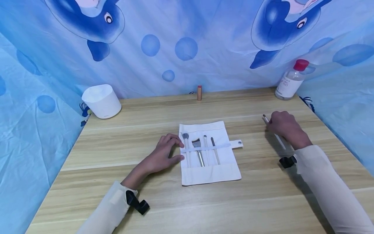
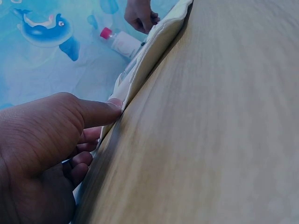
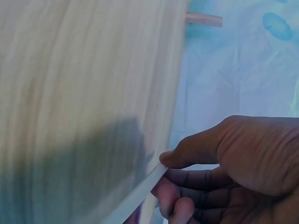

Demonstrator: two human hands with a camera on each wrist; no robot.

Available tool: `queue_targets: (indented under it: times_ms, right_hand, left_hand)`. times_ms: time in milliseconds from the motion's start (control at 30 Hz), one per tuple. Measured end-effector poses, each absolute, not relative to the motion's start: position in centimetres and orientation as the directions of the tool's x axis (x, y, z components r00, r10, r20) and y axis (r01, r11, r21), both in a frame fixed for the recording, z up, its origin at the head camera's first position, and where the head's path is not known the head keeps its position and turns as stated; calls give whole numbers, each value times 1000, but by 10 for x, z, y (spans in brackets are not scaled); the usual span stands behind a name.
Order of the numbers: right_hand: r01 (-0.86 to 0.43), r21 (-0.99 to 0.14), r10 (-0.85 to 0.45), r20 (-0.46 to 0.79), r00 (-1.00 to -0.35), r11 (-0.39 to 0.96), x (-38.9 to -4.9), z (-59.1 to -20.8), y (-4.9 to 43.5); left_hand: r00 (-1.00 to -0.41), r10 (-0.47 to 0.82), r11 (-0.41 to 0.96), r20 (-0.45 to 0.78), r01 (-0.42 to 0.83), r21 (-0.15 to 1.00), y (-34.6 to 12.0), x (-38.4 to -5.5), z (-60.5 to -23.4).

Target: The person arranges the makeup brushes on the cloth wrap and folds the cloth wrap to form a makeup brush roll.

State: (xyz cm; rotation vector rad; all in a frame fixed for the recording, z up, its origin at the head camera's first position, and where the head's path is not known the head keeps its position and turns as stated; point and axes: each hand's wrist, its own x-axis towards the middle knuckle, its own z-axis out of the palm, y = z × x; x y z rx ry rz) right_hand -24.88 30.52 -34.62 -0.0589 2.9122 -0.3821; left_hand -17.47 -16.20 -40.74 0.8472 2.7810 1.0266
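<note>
A white fabric makeup brush roll [image 1: 211,176] lies unfolded on the table. Under its strap sit several brushes, among them a fluffy brush [image 1: 185,143], a flat wide brush [image 1: 199,150] and slim ones [image 1: 215,151]. My left hand [image 1: 163,152] rests at the roll's left edge, thumb and forefinger apart on the cloth; the left wrist view shows the thumb tip on that edge. Off to the right, my right hand [image 1: 286,126] pinches a slim makeup brush [image 1: 280,141] between thumb and fingers. Its dark tip points away from me, and its pale handle [image 3: 135,198] shows in the right wrist view.
A white rounded container [image 1: 102,101] stands at the back left of the wooden table [image 1: 122,130]. A brown tube [image 1: 199,93] stands at the back edge. A clear bottle with a red cap [image 1: 289,83] is at the back right. Blue dolphin-print cloth [image 1: 187,26] surrounds the table.
</note>
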Motion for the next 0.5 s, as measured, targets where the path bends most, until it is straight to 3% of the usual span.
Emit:
queue_targets:
  times_ms: [500]
  right_hand:
    - [-68, -334, -24, 132, -991, 940, -248, -327, 273]
  left_hand:
    - [-847, 514, 629, 133, 478, 613, -162, -174, -407]
